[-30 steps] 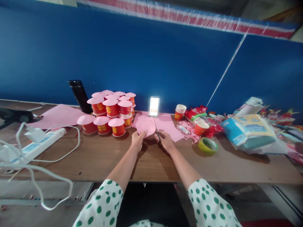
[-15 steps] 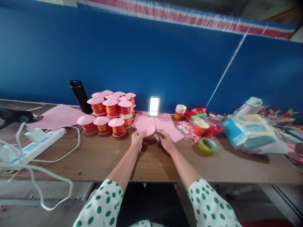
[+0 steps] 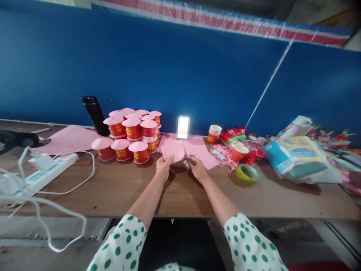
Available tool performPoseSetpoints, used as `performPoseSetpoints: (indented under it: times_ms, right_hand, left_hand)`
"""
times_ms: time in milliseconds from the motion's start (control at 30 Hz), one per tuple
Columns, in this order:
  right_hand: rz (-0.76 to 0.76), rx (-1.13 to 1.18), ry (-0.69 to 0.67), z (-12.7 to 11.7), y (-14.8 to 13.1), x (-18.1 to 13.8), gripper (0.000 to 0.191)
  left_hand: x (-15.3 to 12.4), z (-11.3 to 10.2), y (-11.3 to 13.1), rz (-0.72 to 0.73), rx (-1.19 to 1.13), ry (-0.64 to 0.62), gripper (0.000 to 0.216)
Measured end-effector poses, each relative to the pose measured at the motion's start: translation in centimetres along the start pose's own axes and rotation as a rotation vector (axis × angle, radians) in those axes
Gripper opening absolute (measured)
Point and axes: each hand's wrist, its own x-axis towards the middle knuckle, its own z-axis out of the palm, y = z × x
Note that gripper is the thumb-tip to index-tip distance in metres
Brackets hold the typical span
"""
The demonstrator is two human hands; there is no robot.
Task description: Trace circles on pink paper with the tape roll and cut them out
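Head camera: a lone view from above the wearer's shoulders, looking forward and down.
Polka-dot sleeves [image 3: 120, 242]: nearest the lens, entering at seven and five o'clock, forearms pointing away toward the centre.
Left hand [image 3: 163, 168] and right hand [image 3: 199, 170]: at middle range, just below centre toward six o'clock, seen from behind.
Tabletop [image 3: 121, 195]: viewed slantwise from above, its near edge crossing low at six o'clock.
Blue panel [image 3: 169, 64]: faced nearly head-on beyond the table, spanning ten to two o'clock.
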Motion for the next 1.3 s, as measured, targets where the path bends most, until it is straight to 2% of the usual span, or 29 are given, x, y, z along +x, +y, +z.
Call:
performPoseSetpoints:
  times_ms: [433, 933, 1300]
  right_hand:
    - [-0.009, 0.033, -0.015, 0.0, 0.4, 0.1, 0.039]
    - [-0.109, -0.003, 0.095, -0.4, 1.9, 1.1, 0.043]
    - [-0.206, -0.023, 0.108, -0.4, 1.5, 1.2, 0.031]
  left_hand:
    - [0.1, -0.2, -0.2, 0.014, 0.009, -0.002, 0.043]
    - [0.1, -0.4, -0.3, -0.010, -0.036, -0.032, 0.045]
    - [0.5, -0.6, -0.6, -0.010, -0.060, -0.056, 0.040]
